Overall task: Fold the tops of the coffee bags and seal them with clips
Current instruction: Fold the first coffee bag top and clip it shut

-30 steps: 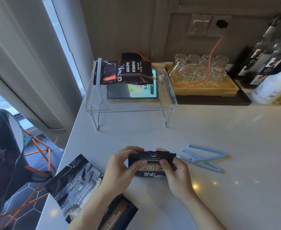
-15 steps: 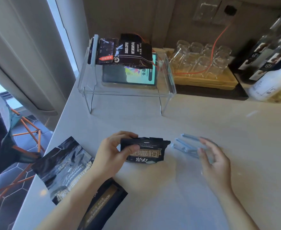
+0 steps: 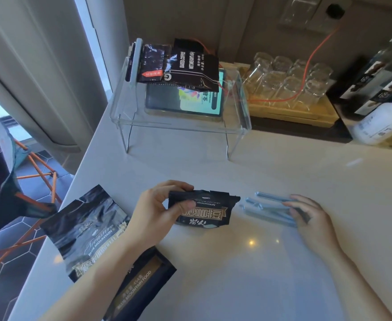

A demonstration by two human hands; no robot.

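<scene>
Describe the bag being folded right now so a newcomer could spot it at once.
Start at the clear stand at the back of the white counter, then come toward the camera. The small black bag sits pinched in the left hand, left of the blue clips. Unlike the flat bags at the counter's left edge, its top is folded over.

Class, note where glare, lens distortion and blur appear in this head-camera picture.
Head view: two small bright glare spots on the glossy countertop below the folded coffee bag; wide-angle bending curves the window frame; the bottles at the right edge look soft and stretched.
</scene>
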